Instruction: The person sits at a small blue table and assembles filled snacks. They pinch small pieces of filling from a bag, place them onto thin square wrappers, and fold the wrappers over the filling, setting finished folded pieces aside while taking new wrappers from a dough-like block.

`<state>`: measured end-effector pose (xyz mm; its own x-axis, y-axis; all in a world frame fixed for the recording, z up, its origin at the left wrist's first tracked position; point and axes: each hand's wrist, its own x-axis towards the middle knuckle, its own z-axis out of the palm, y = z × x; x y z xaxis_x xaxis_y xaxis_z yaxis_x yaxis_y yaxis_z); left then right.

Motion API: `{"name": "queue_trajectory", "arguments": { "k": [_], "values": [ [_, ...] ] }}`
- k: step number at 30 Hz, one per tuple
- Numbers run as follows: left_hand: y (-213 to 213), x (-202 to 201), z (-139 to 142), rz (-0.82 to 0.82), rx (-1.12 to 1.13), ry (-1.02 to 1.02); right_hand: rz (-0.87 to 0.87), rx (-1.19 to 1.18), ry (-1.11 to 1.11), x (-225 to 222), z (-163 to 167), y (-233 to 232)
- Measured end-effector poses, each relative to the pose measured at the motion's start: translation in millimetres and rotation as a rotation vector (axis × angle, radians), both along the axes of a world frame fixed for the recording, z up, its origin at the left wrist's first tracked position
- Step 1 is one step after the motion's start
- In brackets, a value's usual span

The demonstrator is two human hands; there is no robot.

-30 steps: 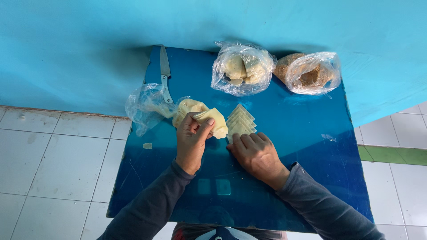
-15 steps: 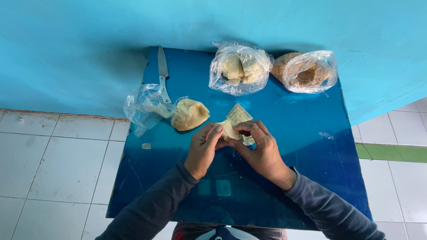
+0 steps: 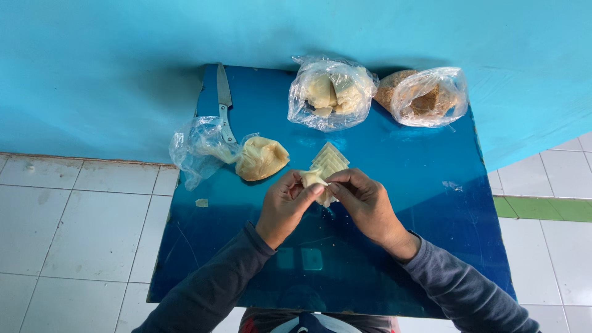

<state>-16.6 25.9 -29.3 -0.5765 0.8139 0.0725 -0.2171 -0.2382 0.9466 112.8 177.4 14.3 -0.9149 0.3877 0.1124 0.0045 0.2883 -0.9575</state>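
My left hand (image 3: 285, 206) and my right hand (image 3: 365, 201) meet over the middle of a blue table (image 3: 419, 185). Together they pinch a small pale wrapper with filling (image 3: 311, 179) between thumbs and fingertips. Just beyond them lies a short stack of pale square wrappers (image 3: 330, 161). A lump of yellowish dough or filling (image 3: 261, 158) sits to the left on an opened clear plastic bag (image 3: 198, 147).
A knife (image 3: 224, 102) lies at the table's far left edge. Two clear bags stand at the back: one with pale lumps (image 3: 332, 94), one with brown crumbs (image 3: 427, 95). A turquoise wall runs behind. White floor tiles (image 3: 74, 216) surround the table.
My left hand left the yellowish lump and came to the middle. Both hands lifted a wrapper off the stack and now pinch it together.
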Motion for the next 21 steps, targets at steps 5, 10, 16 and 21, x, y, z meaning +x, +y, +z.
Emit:
{"name": "queue_trajectory", "arguments": {
  "k": [5,10,16,21],
  "values": [
    [-2.2,0.1,6.5,-0.013,0.004,0.117,-0.005,0.002,-0.057,2.0,-1.5,1.0],
    [-0.4,0.1,1.9,-0.002,0.026,0.058,0.014,-0.204,-0.039,1.8,-3.0,0.9],
    [2.3,-2.6,0.7,0.005,0.039,0.033,-0.044,-0.388,-0.010,-0.6,-5.2,3.3],
    [-2.1,0.0,8.3,-0.075,0.027,0.098,-0.013,-0.251,-0.016,1.3,-5.5,1.0]
  ]
}}
